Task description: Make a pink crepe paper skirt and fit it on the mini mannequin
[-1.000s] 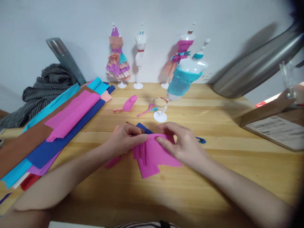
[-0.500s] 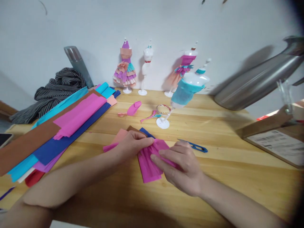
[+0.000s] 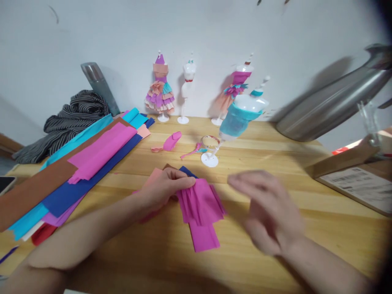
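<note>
My left hand (image 3: 171,185) pinches the top edge of a pleated magenta crepe paper strip (image 3: 202,202), whose folds fan out to the right. Beneath the strip, a plain magenta end (image 3: 204,237) hangs lower, and brown, navy and peach paper pieces lie behind the hand. My right hand (image 3: 271,212), blurred by motion, hovers to the right of the paper, thumb and fingers apart and nothing visible in it. It covers the spot where the blue thread snips lay. Beyond the hands stands a small white dress form (image 3: 251,102) wrapped in turquoise paper, tilted in the view.
Several long crepe paper sheets (image 3: 101,153) are piled at the left beside a striped cloth (image 3: 76,112) and a bottle (image 3: 101,87). More dress forms (image 3: 161,87) stand along the wall. A tape roll (image 3: 210,141), a steel flask (image 3: 337,94) and a cardboard box (image 3: 355,183) are also there.
My right hand has let go of the magenta paper and moved right, over the snips. The pleated strip now spreads out below my left hand, which keeps its pinch.
</note>
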{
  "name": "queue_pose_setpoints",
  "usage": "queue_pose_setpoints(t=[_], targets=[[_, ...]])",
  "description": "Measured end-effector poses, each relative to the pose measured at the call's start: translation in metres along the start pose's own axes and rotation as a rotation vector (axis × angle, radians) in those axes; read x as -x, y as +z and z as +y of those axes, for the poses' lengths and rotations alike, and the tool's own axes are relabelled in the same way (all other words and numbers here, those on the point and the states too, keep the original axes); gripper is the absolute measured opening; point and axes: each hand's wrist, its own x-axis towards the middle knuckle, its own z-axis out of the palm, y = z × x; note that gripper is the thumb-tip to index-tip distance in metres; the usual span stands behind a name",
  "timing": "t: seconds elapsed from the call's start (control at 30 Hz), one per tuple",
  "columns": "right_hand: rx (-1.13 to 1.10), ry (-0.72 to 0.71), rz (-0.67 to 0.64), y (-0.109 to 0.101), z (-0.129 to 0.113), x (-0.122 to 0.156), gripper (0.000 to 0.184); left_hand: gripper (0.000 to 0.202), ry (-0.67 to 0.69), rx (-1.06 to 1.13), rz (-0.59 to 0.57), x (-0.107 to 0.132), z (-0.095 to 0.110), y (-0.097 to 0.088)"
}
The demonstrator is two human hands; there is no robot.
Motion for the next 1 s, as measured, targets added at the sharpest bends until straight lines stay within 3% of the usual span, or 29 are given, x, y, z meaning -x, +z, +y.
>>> queue_pose_setpoints(t=[0.07,0.2,0.3,0.4,0.57,0.73,0.8,1.0], targets=[[-0.114,0.189,0.000,0.004,0.012,-0.005,0.033,0.048,0.065,-0.118,-0.007,0.000,0.001,-0.005],[-0.557,0.520,-0.216,0.025,0.035,-0.007,0.048,0.045,0.320,-0.484,0.048,0.002,0.006,-0.010],[-0.822,0.513,-0.326,0.036,0.045,-0.005,0.062,0.041,0.681,-0.795,-0.046,0.003,0.014,-0.011],[-0.768,0.414,-0.385,0.035,0.052,-0.005,0.068,0.041,0.915,-1.000,-0.198,0.004,0.024,-0.013],[-0.589,0.264,-0.376,0.027,0.063,-0.010,0.068,0.037,0.979,-1.081,-0.274,0.003,0.034,-0.018],[-0.551,0.174,-0.342,0.025,0.068,-0.016,0.039,0.036,0.942,-1.047,-0.391,0.003,0.038,-0.020],[-0.637,0.220,-0.338,0.027,0.068,-0.016,0.036,0.036,0.931,-1.051,-0.418,0.004,0.038,-0.019],[-0.952,0.423,-0.413,0.031,0.067,-0.008,0.068,0.035,0.935,-1.064,-0.354,0.002,0.038,-0.023]])
